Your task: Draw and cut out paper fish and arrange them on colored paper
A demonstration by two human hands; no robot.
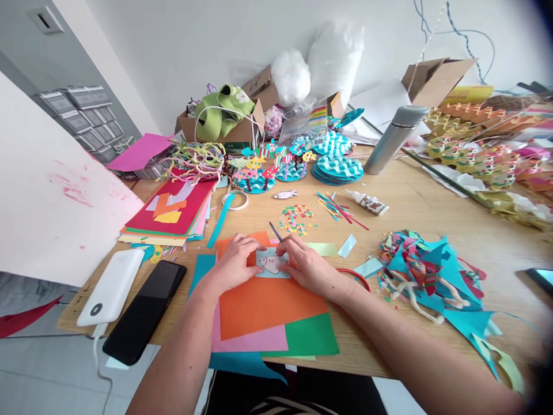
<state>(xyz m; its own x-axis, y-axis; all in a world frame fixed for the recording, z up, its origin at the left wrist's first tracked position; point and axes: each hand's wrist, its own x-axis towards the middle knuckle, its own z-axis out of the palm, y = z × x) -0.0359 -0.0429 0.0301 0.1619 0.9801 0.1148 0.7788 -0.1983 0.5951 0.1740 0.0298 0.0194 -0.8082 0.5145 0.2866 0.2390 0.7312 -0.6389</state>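
Observation:
A piece of light blue paper [261, 254] lies on an orange sheet [268, 308], with a small pale pink fish cutout [271, 264] on top of it. My left hand [235, 260] holds the light blue paper by its left side, thumb and forefinger against it. A dark pencil [275, 231] is gripped in my right hand [305, 262], its shaft slanting up and away to the left. My right fingers rest at the fish's right end and partly cover it. Pink, green [309, 337] and blue sheets sit under the orange one.
To the left are a power bank [112, 285], a black phone [144, 311] and a stack of coloured paper [173, 207]. Ahead lie confetti [298, 216], paper strips [339, 207], a glue bottle [369, 203] and a steel flask [395, 141]. Paper scraps [432, 271] are heaped right.

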